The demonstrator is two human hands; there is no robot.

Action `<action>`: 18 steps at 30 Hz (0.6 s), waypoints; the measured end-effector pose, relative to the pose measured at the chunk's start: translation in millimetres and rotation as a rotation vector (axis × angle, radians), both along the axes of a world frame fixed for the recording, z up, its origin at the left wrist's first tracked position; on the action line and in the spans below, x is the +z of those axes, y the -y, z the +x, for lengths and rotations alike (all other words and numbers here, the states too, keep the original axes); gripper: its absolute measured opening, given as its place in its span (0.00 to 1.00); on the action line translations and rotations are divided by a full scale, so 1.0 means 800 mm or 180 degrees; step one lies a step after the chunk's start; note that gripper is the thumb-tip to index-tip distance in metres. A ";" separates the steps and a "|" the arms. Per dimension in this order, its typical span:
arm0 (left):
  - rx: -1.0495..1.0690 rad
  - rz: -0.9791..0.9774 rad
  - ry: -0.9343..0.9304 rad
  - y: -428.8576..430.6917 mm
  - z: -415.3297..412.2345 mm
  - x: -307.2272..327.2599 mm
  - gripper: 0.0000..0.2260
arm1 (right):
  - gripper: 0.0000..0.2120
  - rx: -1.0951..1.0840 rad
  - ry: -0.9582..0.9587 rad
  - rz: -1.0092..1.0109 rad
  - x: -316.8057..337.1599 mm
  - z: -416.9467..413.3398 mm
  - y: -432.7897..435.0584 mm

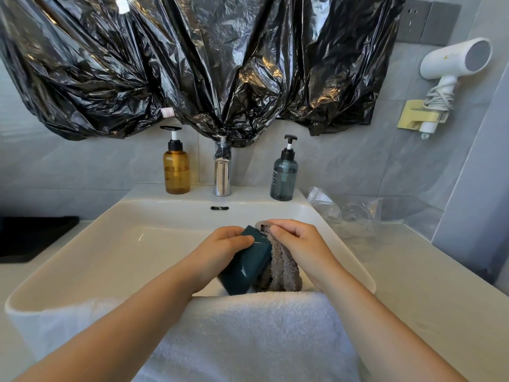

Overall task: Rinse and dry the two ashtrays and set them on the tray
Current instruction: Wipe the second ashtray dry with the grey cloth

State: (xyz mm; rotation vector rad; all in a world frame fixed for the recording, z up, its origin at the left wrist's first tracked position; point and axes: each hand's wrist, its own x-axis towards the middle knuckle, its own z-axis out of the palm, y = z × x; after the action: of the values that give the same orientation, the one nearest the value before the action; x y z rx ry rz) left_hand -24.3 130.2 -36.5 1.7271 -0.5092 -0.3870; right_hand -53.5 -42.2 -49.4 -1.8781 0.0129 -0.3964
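- The left hand point(225, 244) holds a dark green ashtray point(245, 264) tipped on its side, over the near right part of the white sink point(82, 257)
- The right hand point(297, 242) is closed on a grey cloth point(283, 267), and the cloth touches the right side of the ashtray and hangs down beside it
- A fluffy white towel point(248, 334) lies over the near edge of the sink, just under both hands
- At the far edge of the sink stands a shiny tap point(222, 172), with a brown pump bottle point(176, 168) on its left and a blue-grey pump bottle point(284, 173) on its right
- A black tray point(30, 235) sits at the left edge of the surface point(427, 285)
- A clear plastic bag point(347, 213) lies at the far right of the surface
- A big black plastic sheet point(192, 64) hangs on the wall above the tap
- A white hair dryer point(454, 62) hangs on the right wall
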 end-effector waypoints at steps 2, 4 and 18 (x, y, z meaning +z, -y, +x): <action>0.0180 0.0022 0.0005 0.000 0.002 0.000 0.11 | 0.11 0.0080 0.0023 -0.0038 0.002 -0.002 -0.003; 0.0345 0.0082 0.0103 0.000 0.006 -0.002 0.13 | 0.12 0.0186 0.0050 -0.0081 0.005 -0.005 -0.005; 0.0068 0.0338 0.0621 0.000 0.002 -0.005 0.07 | 0.13 -0.0022 0.0501 -0.0499 0.001 -0.006 -0.005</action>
State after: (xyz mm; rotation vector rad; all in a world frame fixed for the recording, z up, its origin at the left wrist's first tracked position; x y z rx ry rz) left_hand -22.8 130.4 -40.4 1.8823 -0.6196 -0.2345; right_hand -58.4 -37.8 -48.3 -1.9961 -0.1206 -0.5626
